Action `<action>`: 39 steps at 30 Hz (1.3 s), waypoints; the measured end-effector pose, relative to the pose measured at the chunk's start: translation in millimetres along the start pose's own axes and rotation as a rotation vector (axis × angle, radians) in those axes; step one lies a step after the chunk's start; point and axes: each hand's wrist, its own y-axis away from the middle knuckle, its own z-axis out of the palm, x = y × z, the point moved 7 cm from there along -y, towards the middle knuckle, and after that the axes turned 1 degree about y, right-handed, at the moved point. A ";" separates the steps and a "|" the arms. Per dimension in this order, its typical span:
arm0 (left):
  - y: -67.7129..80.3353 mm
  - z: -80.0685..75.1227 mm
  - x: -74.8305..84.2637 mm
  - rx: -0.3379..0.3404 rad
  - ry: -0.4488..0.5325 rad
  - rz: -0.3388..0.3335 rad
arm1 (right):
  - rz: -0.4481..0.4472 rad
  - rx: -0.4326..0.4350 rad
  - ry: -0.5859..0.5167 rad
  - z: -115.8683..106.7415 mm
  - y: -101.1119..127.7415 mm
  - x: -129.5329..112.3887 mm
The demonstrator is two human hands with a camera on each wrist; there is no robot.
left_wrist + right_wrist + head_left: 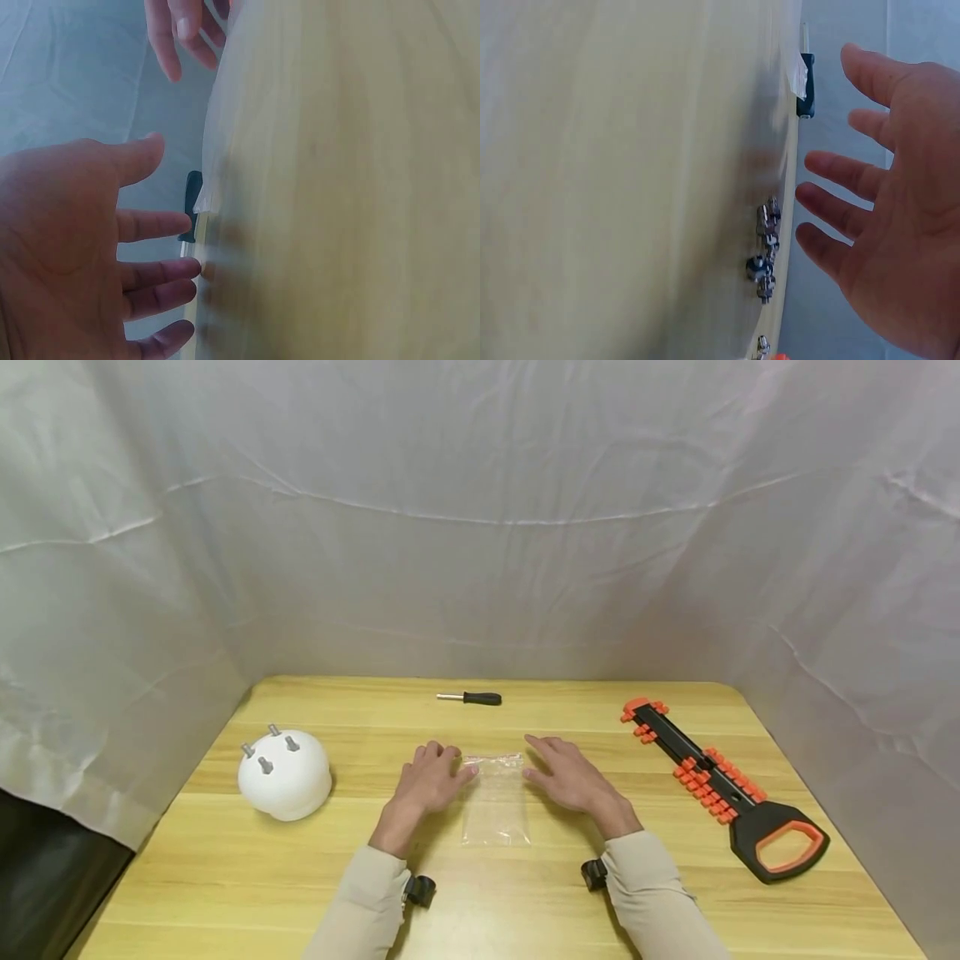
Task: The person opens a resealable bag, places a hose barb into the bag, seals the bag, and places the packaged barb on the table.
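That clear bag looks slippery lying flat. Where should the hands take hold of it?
Probably the far top edge of the clear bag, where the thicker seal strip lies between the left hand and right hand. Pinch it from both sides; the flat body offers nothing to grip.

Wooden table carries white dome, screwdriver, clear bag, orange-black tool
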 end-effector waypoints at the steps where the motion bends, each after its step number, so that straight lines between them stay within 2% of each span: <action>1: 0.6 0.1 1.1 -0.003 -0.005 0.004 | 0.001 -0.006 -0.004 1.3 -0.5 0.1; 8: 3.7 2.4 4.6 -0.035 -0.003 0.028 | -0.023 -0.019 -0.006 4.6 -3.8 -6.7; 14: 7.8 5.3 7.0 -0.066 -0.021 0.044 | -0.049 -0.037 0.038 9.0 -8.8 -13.8; 20: 9.2 6.9 11.6 -0.071 -0.065 0.080 | -0.061 -0.040 0.075 12.0 -12.9 -17.9; 26: 8.8 9.5 11.1 -0.068 -0.080 0.080 | -0.070 -0.041 0.064 14.3 -14.4 -20.5; 33: 7.9 10.5 10.3 -0.064 -0.088 0.075 | -0.042 -0.025 0.014 14.6 -18.8 -19.9; 39: 6.4 10.4 8.6 -0.055 -0.064 0.064 | 0.047 0.027 -0.074 10.5 -21.9 -12.6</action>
